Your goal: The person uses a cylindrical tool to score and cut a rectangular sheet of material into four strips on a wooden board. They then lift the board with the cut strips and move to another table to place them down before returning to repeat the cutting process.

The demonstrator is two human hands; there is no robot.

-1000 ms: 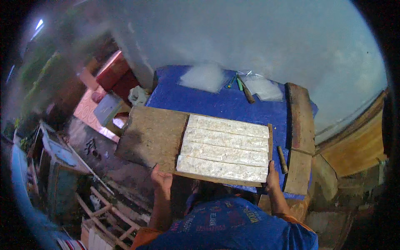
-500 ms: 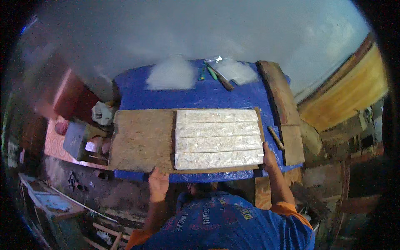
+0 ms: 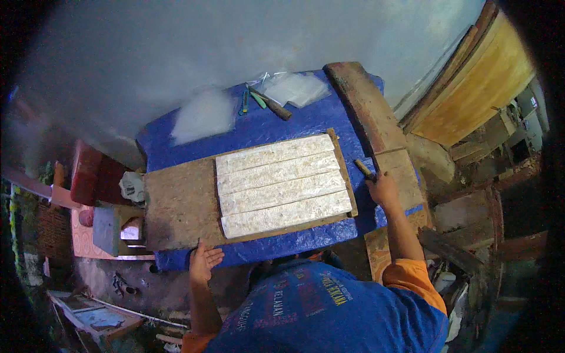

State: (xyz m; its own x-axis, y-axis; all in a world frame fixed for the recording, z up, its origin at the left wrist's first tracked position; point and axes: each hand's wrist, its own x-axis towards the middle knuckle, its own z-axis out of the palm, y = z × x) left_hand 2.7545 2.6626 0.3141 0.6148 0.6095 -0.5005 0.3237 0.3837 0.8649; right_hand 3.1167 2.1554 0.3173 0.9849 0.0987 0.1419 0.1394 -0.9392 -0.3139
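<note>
From here I see the wooden board (image 3: 176, 203) lying mid-view on the blue-covered bench (image 3: 309, 122), four whitish strips (image 3: 283, 187) side by side on it. At the board's 7 o'clock, my left hand (image 3: 206, 259) is by the near edge, fingers spread, forearm pointing toward 12. At 3 o'clock, my right hand (image 3: 384, 189) reaches in, forearm slanting toward 11, at the near end of a short stick (image 3: 363, 169); whether that grip is closed, I cannot tell.
</note>
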